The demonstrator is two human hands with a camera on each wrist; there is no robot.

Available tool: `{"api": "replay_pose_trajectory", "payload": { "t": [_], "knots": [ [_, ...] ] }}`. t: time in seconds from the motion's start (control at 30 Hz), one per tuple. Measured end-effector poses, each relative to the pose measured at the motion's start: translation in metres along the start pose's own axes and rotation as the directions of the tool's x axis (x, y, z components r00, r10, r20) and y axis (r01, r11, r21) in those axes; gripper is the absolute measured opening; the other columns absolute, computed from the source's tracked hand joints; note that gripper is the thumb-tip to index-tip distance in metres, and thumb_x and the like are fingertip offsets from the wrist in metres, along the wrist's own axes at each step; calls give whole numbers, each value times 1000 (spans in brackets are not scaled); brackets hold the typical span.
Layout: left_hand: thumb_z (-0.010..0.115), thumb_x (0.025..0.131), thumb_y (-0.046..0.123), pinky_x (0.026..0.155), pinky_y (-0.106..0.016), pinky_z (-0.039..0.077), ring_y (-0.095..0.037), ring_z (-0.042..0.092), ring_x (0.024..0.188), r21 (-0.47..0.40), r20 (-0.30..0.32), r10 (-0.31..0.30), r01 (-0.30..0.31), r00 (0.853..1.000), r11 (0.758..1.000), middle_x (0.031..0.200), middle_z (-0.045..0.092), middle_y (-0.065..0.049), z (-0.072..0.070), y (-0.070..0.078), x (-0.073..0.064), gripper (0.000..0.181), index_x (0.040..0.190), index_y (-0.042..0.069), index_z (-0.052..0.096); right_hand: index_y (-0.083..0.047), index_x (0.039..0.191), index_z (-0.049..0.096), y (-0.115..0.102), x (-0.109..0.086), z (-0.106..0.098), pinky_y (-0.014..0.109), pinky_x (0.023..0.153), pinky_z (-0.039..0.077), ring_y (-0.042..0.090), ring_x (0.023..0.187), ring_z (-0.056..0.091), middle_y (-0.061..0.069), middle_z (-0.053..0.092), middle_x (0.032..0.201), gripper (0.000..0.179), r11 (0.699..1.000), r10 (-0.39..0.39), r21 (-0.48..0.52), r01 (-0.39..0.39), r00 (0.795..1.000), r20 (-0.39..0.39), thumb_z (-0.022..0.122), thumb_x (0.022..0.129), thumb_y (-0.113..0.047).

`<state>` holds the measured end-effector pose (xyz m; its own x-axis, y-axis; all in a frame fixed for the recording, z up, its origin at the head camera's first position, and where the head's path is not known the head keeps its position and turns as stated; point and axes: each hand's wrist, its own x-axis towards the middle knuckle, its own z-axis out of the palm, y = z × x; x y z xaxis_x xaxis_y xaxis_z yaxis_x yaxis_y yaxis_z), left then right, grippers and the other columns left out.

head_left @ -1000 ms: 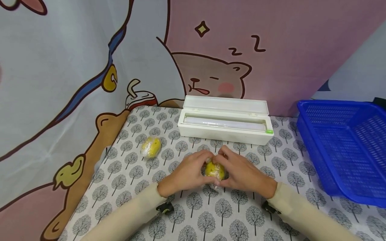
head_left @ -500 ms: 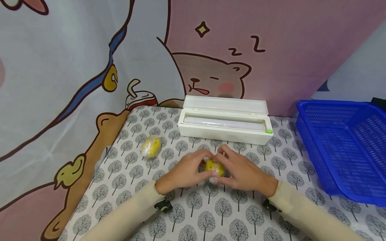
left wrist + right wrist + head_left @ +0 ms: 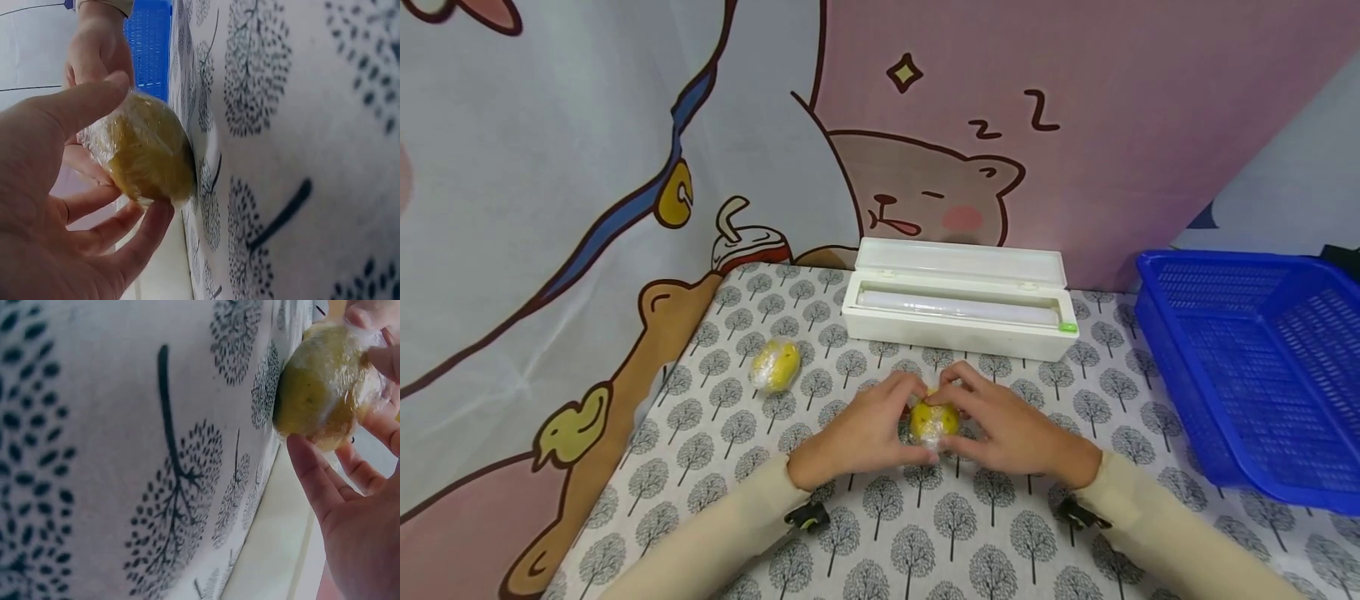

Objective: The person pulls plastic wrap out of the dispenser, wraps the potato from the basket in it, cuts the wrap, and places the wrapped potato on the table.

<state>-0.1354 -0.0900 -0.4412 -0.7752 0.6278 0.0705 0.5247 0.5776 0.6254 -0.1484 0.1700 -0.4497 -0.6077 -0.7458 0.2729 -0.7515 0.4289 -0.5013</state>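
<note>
A round yellow fruit (image 3: 935, 423) in clear cling film sits on the tree-print cloth between both hands. My left hand (image 3: 868, 425) holds it from the left, thumb at the near side and fingers at the far side. From the right, my right hand (image 3: 1011, 425) curls round it the same way. In the left wrist view, loose film bunches on top of the fruit (image 3: 150, 150) under the thumb. The right wrist view shows the fruit (image 3: 322, 387) low against the cloth, with fingertips at its side.
Another film-wrapped yellow fruit (image 3: 777, 367) lies to the left. Behind the hands stands a white dispenser box (image 3: 958, 337), lid raised, with a cling film roll (image 3: 958, 307) inside. A blue plastic basket (image 3: 1180, 392) is at the right. A cartoon-print curtain (image 3: 1112, 167) hangs behind.
The fingers and thumbs shift around the fruit, and the thumbs have drawn apart a little, baring more of its near side. The fruit has turned slightly in place.
</note>
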Motion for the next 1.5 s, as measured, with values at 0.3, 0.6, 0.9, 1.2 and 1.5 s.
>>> {"api": "replay_pose_trajectory", "payload": {
  "t": [0.3, 0.6, 0.9, 1.2, 1.5],
  "knots": [
    [101, 81, 31, 85, -25, 58, -18, 65, 105, -121, -21, -41, 38, 999, 992, 128, 59, 1, 3, -1, 3, 67, 128, 15, 57, -15, 137, 62, 0, -1, 1, 34, 88, 64, 14, 110, 64, 9, 55, 144, 71, 988, 66, 139, -62, 998, -23, 99, 82, -40],
    [101, 81, 33, 98, -35, 54, -14, 60, 115, -178, -7, -55, 53, 998, 983, 135, 57, 4, 5, 0, 3, 63, 123, 21, 55, -14, 131, 63, 2, -2, 4, 38, 85, 64, 16, 106, 64, 9, 60, 140, 50, 973, 81, 223, -62, 994, -78, 91, 93, -30],
    [100, 82, 30, 100, -38, 53, -17, 60, 114, -157, -32, -51, 45, 998, 987, 130, 59, 2, 7, 4, 5, 58, 120, 19, 57, -17, 124, 63, 2, -2, 5, 37, 81, 62, 17, 96, 63, -1, 60, 130, 34, 957, 143, 263, -118, 987, -78, 84, 98, -19],
    [96, 87, 22, 99, -37, 55, -17, 61, 114, -201, -36, -49, 41, 998, 979, 132, 60, -1, 10, 4, 7, 50, 119, 15, 58, -14, 117, 66, 2, -2, 5, 35, 79, 64, 19, 91, 66, -1, 66, 118, 30, 935, 214, 311, -171, 971, -111, 86, 95, -9],
    [97, 85, 17, 100, -37, 57, -19, 62, 115, -208, -44, -48, 38, 998, 977, 136, 60, -2, 11, 4, 5, 53, 120, 15, 57, 4, 143, 54, -2, -5, 6, 32, 77, 64, 31, 100, 66, 20, 63, 125, 79, 839, 441, 404, -364, 890, -115, 99, 83, -20]
  ]
}}
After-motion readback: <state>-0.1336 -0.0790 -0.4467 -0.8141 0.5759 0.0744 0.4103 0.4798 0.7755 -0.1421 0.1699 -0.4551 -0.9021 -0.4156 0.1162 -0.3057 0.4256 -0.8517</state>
